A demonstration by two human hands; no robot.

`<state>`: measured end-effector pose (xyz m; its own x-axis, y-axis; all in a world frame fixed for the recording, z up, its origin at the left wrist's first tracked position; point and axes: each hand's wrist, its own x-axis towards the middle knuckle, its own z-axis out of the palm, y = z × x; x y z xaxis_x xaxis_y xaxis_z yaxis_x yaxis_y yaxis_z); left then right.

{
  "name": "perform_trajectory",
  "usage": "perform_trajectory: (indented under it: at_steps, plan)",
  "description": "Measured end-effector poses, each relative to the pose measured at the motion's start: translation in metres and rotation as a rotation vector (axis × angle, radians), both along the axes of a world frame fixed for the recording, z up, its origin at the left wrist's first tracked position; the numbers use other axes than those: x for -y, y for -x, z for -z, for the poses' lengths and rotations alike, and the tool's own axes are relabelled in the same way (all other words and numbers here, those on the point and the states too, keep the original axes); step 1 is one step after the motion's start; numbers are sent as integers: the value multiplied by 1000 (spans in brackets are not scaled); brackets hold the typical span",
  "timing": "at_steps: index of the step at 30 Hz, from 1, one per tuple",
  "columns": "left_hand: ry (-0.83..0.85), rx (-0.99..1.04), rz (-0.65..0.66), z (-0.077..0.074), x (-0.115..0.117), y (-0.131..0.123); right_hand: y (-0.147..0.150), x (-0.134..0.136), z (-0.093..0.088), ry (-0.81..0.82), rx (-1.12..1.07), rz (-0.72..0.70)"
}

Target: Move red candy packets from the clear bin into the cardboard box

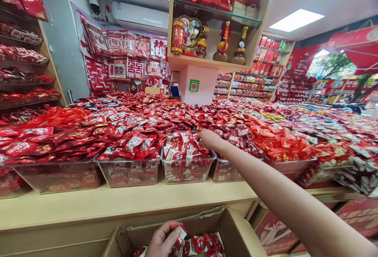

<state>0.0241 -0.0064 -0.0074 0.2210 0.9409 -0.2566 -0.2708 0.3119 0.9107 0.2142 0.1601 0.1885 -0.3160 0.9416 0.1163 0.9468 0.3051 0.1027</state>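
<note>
Right hand (209, 138) is touching red-and-white sweet packets (181, 149) beneath it (grip indiscernible); left hand (162, 242) is clutching a white-ended packet (181, 234) inside brown cardboard box (236, 233).

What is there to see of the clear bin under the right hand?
The clear bin is a rectangular tub of see-through plastic with a thin rim. It stands upright on the pale counter, in a row close between neighbouring tubs. Red-and-white packets fill it to above the rim and show through its front wall. The right hand rests on the packets at its back right corner.
</note>
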Motion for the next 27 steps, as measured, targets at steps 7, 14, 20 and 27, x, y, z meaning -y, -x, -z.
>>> perform_trajectory:
  at_steps: [7,14,20,27]
  plan:
    - [8,-11,41,16,-2,4,-1,-4,9,44,20,20]
    - [0,50,-13,8,-3,9,9,48,2,-146,-193,-9]
    - [-91,179,78,-14,-3,11,46,152,102,202,-820,-323]
    - [-96,90,61,-18,3,0,48,154,175,545,-1499,-37]
